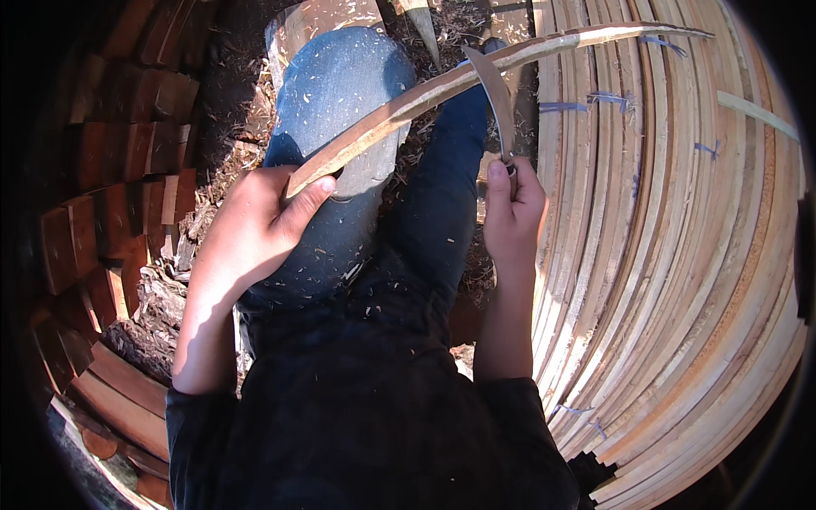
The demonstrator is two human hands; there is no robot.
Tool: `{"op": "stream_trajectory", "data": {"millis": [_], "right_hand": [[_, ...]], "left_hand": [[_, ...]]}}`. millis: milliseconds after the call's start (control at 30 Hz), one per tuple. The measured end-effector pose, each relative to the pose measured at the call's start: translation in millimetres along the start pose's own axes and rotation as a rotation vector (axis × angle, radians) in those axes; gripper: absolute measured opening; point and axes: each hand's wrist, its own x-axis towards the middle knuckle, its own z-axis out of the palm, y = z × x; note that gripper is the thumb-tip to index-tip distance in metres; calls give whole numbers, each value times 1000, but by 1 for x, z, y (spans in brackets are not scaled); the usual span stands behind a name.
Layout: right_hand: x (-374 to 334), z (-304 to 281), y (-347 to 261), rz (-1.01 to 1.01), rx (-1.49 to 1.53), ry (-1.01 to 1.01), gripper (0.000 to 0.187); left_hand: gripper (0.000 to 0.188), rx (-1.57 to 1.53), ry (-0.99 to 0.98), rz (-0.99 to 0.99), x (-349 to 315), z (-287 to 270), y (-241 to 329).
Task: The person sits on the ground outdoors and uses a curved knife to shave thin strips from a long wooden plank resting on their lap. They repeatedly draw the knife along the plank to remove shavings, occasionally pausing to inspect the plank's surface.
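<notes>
The left hand [257,217] is clenched around the lower end of a long wooden strip [408,102], its thumb laid on top, left of the frame's centre. The strip rises in a slight bow from there to the upper right, passing above the left trouser leg [340,72]. The right hand [516,204], right of centre, grasps the dark handle of a curved blade [499,100], which points upward and crosses the strip near the top of the frame; whether its edge bites cannot be told. Rows of pale wooden strips [650,255], fastened with blue ties [609,99], fill the right side. Brown wood pieces [106,229] are stacked at left. Shavings [234,119] litter the ground at upper left.
</notes>
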Motion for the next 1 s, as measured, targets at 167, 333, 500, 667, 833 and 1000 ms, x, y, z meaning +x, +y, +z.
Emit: {"op": "stream_trajectory", "data": {"millis": [167, 333, 500, 667, 833, 1000], "right_hand": [[24, 12, -18, -79, -228, 63, 25], [61, -136, 90, 222, -167, 569, 40], [18, -120, 56, 189, -56, 406, 35], [-16, -21, 36, 213, 130, 116, 19], [-35, 32, 11, 16, 344, -94, 15], [-29, 29, -24, -135, 68, -217, 18]], "left_hand": [[44, -5, 8, -30, -1, 0, -1], [44, 8, -1, -54, -1, -2, 2], [43, -46, -12, -92, 0, -2, 2], [46, -95, -46, -54, 3, 1, -5], [47, -137, -113, -58, 9, -9, 6], [45, -140, -75, -5, 8, -5, 1]]}}
